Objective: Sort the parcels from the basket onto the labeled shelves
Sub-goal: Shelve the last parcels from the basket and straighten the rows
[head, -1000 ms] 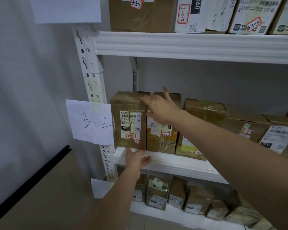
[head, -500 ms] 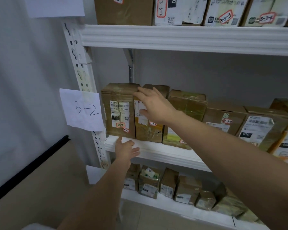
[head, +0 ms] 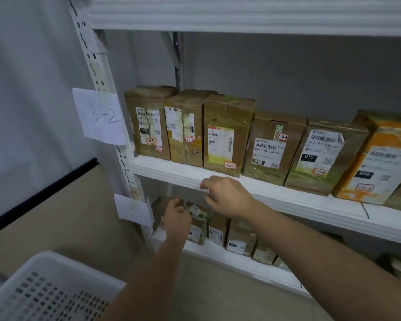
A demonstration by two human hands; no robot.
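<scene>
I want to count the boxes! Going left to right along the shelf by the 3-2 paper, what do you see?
3-2 paper sign → box tagged 3-2-1 → box tagged 3-2-2 → box tagged 3-2-3 → box tagged 3-2-4 → box tagged 3-2-5 → orange box, its tag too blurred to read.

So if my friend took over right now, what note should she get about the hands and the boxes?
Left hand: low, in front of the small parcels on the lower shelf, fingers curled; whether it holds one is unclear.
Right hand: loosely curled at the front edge of the white metal 3-2 shelf, holding nothing.
Done: six brown taped cardboard parcels stand in a row on that shelf, beside the paper 3-2 sign.
White perforated plastic basket: bottom left; no parcel shows in the visible part.
Left: check the basket for remaining parcels.
</scene>
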